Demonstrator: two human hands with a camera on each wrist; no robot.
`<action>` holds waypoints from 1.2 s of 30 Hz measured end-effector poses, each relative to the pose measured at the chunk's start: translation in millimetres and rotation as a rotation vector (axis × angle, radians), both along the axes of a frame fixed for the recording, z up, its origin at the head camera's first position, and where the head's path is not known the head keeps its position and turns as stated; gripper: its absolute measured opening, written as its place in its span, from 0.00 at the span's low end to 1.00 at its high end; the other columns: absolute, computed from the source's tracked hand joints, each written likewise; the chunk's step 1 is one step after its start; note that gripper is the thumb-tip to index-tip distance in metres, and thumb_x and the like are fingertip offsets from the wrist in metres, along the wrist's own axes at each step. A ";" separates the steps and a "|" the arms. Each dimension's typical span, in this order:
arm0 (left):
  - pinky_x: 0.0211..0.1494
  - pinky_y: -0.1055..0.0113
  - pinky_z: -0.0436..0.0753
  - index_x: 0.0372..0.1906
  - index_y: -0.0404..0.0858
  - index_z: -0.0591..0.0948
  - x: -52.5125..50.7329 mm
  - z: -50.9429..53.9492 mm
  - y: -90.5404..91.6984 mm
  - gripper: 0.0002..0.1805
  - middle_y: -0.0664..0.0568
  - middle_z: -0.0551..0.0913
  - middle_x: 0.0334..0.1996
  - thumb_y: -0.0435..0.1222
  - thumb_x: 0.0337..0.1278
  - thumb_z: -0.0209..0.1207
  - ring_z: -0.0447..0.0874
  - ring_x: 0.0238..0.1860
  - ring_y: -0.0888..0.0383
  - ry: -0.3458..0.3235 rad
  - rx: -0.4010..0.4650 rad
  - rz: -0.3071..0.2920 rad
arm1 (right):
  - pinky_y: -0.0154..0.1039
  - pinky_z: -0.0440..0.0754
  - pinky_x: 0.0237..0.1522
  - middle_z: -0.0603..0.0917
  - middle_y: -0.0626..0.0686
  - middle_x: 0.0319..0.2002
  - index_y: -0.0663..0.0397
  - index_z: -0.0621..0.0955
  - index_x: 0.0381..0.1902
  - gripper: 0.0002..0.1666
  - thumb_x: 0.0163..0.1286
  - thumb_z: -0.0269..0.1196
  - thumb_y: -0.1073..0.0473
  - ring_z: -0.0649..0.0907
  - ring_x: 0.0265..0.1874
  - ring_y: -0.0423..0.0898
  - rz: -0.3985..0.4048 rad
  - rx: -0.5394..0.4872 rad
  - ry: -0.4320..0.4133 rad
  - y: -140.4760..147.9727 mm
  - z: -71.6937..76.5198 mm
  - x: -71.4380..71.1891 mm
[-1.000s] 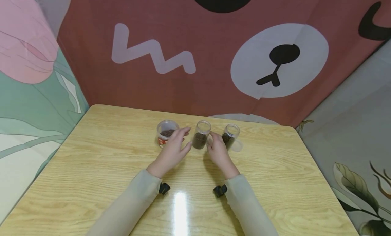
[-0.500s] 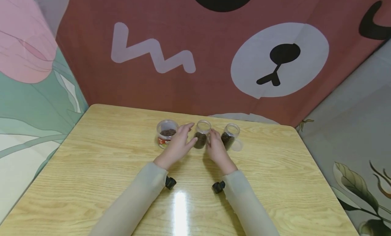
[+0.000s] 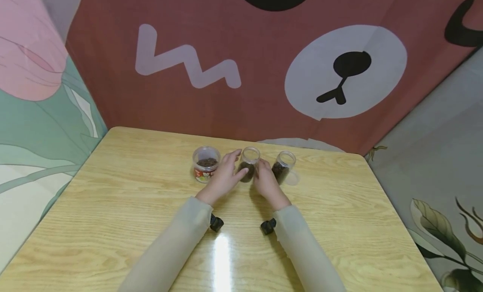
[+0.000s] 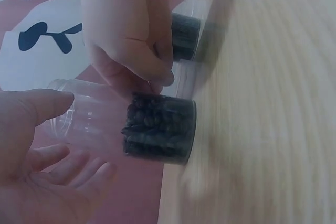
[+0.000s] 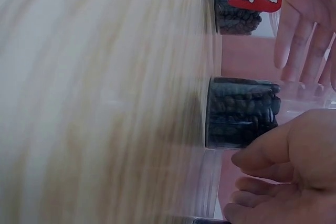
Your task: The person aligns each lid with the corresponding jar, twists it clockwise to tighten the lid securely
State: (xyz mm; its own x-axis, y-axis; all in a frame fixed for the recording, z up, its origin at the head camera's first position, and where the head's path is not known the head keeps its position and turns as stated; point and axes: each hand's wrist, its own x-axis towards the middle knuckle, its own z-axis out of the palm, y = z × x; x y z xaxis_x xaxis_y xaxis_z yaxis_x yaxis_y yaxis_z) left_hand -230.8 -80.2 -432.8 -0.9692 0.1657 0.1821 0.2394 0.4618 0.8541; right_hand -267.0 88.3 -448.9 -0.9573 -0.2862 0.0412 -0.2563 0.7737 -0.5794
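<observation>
A clear open jar (image 3: 247, 171), part filled with dark beans, stands upright between my hands. My left hand (image 3: 225, 174) is at its left, fingers spread and thumb in front; in the left wrist view the thumb (image 4: 55, 103) lies close to the jar's mouth, contact unclear. My right hand (image 3: 267, 181) is at its right, fingers loosely bent. In the right wrist view its thumb (image 5: 268, 145) is by the beans' level, seemingly at the jar wall. A clear flat piece (image 5: 202, 187), perhaps a lid, lies near the right fingers.
Left of the hands stands a wider open tub (image 3: 205, 174) with a red label, holding dark beans. A second clear jar of beans (image 3: 281, 171) stands right of my right hand, with a clear round lid (image 3: 292, 178) beside it. All are on the wooden table (image 3: 151, 208).
My left hand has moved right, closer to the middle jar, its thumb now in front of it. The right hand has shifted slightly left. The jars and tub stay in place.
</observation>
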 end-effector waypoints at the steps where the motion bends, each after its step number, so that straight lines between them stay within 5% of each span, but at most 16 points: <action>1: 0.67 0.47 0.76 0.77 0.32 0.59 -0.6 -0.2 0.8 0.36 0.33 0.66 0.69 0.39 0.73 0.59 0.69 0.68 0.40 0.002 0.001 0.001 | 0.57 0.68 0.71 0.62 0.75 0.71 0.77 0.62 0.73 0.32 0.74 0.56 0.73 0.68 0.69 0.68 -0.001 0.007 -0.001 0.0 -0.3 -0.7; 13: 0.70 0.46 0.73 0.77 0.30 0.58 -4.4 -0.9 9.8 0.38 0.32 0.67 0.68 0.41 0.72 0.61 0.70 0.67 0.40 0.043 -0.004 0.024 | 0.56 0.71 0.70 0.64 0.74 0.70 0.76 0.64 0.72 0.29 0.75 0.52 0.73 0.69 0.69 0.67 0.009 0.056 -0.042 -1.0 -0.9 -3.2; 36: 0.69 0.47 0.74 0.77 0.31 0.59 -11.2 -3.8 12.5 0.35 0.34 0.70 0.67 0.41 0.75 0.56 0.71 0.67 0.41 0.073 -0.045 0.017 | 0.54 0.77 0.65 0.74 0.72 0.63 0.71 0.74 0.66 0.24 0.73 0.54 0.75 0.77 0.62 0.64 0.027 0.173 0.032 -1.2 -3.9 -4.5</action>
